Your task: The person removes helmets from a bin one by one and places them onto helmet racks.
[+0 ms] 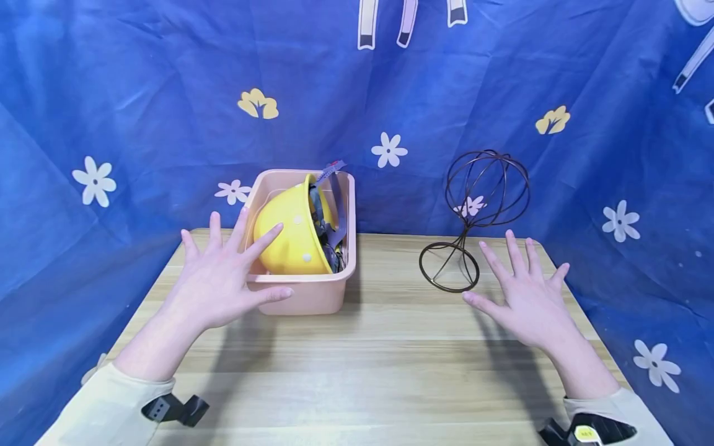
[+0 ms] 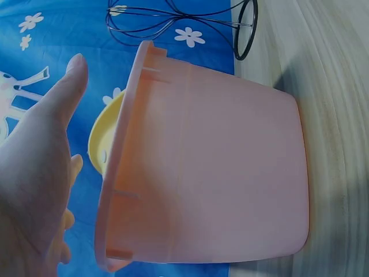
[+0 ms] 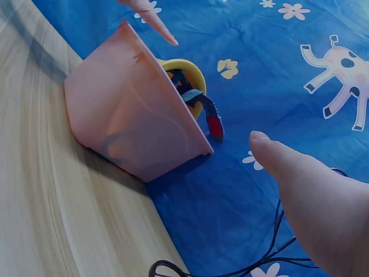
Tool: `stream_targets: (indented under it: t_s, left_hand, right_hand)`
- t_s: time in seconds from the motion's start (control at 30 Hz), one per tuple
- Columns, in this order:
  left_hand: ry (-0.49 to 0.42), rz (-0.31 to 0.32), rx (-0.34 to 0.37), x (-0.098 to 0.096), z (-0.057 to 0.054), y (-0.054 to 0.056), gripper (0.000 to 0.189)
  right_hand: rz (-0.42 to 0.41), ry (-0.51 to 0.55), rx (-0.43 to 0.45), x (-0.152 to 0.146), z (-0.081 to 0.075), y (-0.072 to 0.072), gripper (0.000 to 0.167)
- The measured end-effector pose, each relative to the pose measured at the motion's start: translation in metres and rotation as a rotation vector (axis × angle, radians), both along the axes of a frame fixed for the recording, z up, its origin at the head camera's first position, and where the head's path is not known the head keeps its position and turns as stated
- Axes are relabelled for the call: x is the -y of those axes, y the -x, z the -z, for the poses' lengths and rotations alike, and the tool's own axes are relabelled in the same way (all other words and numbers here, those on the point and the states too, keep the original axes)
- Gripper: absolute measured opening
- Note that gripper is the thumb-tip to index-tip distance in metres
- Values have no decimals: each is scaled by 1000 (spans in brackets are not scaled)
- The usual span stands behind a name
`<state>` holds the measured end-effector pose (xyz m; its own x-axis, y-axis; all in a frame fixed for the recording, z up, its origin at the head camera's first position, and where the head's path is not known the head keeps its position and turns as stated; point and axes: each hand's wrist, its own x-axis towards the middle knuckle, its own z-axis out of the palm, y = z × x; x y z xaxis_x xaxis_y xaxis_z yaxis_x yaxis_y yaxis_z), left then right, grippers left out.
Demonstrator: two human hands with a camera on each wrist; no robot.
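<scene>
A yellow hard hat [image 1: 292, 232] lies on its side in a pink plastic bin [image 1: 304, 296] at the table's back left, its dark inner straps facing right. My left hand [image 1: 223, 279], fingers spread, hovers at the bin's front left and overlaps its edge in the head view. Toward the right stands a dark wire rack [image 1: 467, 232] with a ring base and a round cage top. Just right of that rack, my right hand [image 1: 527, 297] is held with fingers spread over the table. Neither hand holds anything.
The wood-grain table [image 1: 390, 371] ends at a blue patterned cloth [image 1: 334, 80] that hangs behind it and along both sides. A strap with a red part [image 3: 214, 124] sticks out over the bin's rim.
</scene>
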<state>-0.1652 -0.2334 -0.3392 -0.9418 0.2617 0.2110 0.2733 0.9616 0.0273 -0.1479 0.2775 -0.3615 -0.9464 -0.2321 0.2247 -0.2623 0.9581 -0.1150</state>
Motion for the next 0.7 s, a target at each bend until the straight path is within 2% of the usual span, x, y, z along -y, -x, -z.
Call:
stream_targets:
  t_s: [0.7]
  left_hand:
    - [15,-14,-4,2,-5,2,111]
  right_hand:
    - [-1,2,16,5,0,-1,100]
